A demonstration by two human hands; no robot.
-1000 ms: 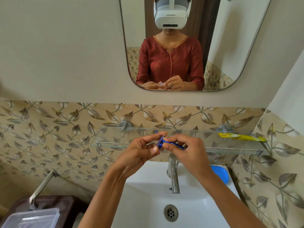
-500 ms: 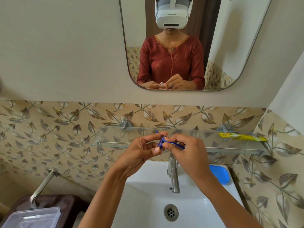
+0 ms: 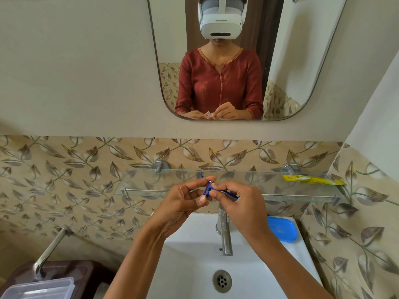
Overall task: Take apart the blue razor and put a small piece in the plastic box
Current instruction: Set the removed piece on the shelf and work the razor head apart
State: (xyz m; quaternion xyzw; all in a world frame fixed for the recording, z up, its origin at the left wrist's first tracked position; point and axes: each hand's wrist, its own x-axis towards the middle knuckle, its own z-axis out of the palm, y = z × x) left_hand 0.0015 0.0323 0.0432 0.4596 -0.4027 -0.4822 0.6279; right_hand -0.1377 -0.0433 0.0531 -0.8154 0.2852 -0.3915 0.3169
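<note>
I hold the blue razor [image 3: 208,188] above the white sink, just in front of the glass shelf. My left hand [image 3: 181,203] pinches the razor's head between thumb and fingers. My right hand [image 3: 239,203] grips the thin blue handle, which runs back under its fingers. Most of the handle is hidden by that hand. The clear plastic box [image 3: 38,288] sits low at the far left on a dark brown surface, well away from both hands.
A chrome tap [image 3: 224,231] stands below my hands over the white sink [image 3: 190,255] with its drain. A blue soap dish [image 3: 280,230] sits on the sink's right rim. The glass shelf [image 3: 151,182] holds a yellow packet [image 3: 311,180]. A chrome towel bar [image 3: 49,249] juts out at left.
Both hands have stayed together on the razor in nearly the same spot. The fingers have shifted only slightly on its head.
</note>
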